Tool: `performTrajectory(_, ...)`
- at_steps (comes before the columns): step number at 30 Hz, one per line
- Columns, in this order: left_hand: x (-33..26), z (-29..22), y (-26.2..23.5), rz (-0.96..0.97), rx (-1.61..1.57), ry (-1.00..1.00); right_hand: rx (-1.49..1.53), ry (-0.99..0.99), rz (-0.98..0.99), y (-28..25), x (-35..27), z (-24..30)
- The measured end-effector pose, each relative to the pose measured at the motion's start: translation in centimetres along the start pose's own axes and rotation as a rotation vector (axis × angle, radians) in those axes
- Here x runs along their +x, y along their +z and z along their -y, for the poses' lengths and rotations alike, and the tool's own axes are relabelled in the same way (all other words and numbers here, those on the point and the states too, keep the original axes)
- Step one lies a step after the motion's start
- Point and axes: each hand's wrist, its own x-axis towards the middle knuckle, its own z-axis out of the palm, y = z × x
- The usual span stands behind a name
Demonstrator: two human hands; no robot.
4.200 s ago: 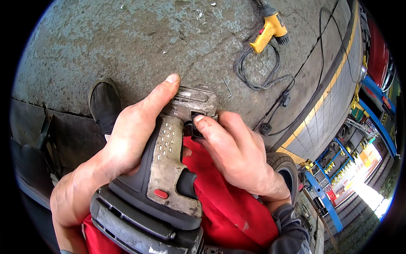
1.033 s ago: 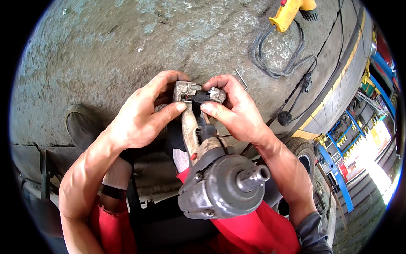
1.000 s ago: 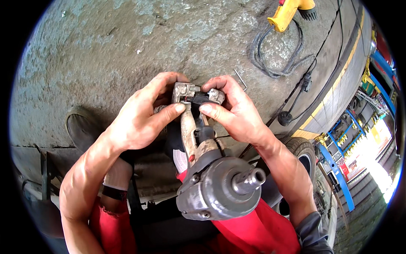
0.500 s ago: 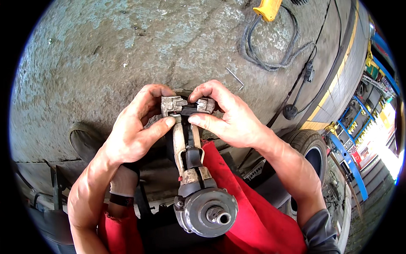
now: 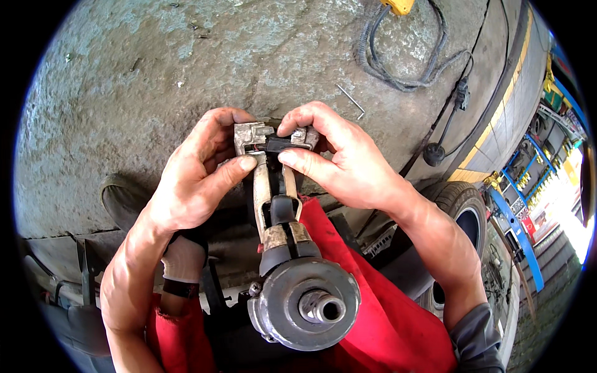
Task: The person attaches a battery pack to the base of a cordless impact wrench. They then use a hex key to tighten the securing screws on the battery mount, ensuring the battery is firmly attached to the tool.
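Note:
A worn angle grinder (image 5: 287, 239) lies over my lap, its round grey head (image 5: 283, 311) with the threaded spindle towards me. The far end of its pale handle is split into two dirty halves, spread apart. My left hand (image 5: 198, 168) pinches the left housing half (image 5: 250, 138) between thumb and fingers. My right hand (image 5: 336, 155) grips the right half (image 5: 305, 138), its thumb and index finger at a small black part (image 5: 280, 145) lodged between the halves. A bit of red wire shows beside that part. My palms hide the outer sides of the housing.
On the stained concrete floor lie a hex key (image 5: 351, 102), a coiled grey cable (image 5: 398, 78) and a yellow tool (image 5: 400, 6) at the top edge. A black plug (image 5: 434, 153) lies further right. A car tyre (image 5: 463, 211) and blue shelving (image 5: 522, 165) stand at the right.
The grinder's head has swung slightly towards me and to the right. Both hands keep their hold on the housing halves. The floor items sit higher in view.

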Motion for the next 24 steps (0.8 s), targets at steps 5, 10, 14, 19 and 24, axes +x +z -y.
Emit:
performTrajectory(5, 0.0, 0.1, 0.1, -0.023, 0.04, 0.004, -0.058, 0.13, -0.052, 0.1, 0.4, 1.7)
performTrajectory(10, 0.1, 0.3, 0.3, -0.042, 0.097, 0.08, -0.305, 0.049, -0.138, 0.5, 1.0, 2.5)
performTrajectory(14, 0.2, 0.0, 0.2, -0.051, 0.171, 0.063, -0.425, 0.043, -0.165, 0.4, 1.0, 2.7)
performTrajectory(19, 0.2, -0.6, -0.2, 0.006, 0.309, 0.08, -0.552, -0.063, -0.19, 0.5, 1.1, 3.1)
performTrajectory(24, 0.4, -1.0, -0.3, 0.002, 0.383, 0.127, -0.589, 0.033, -0.18, 0.4, 0.8, 4.3)
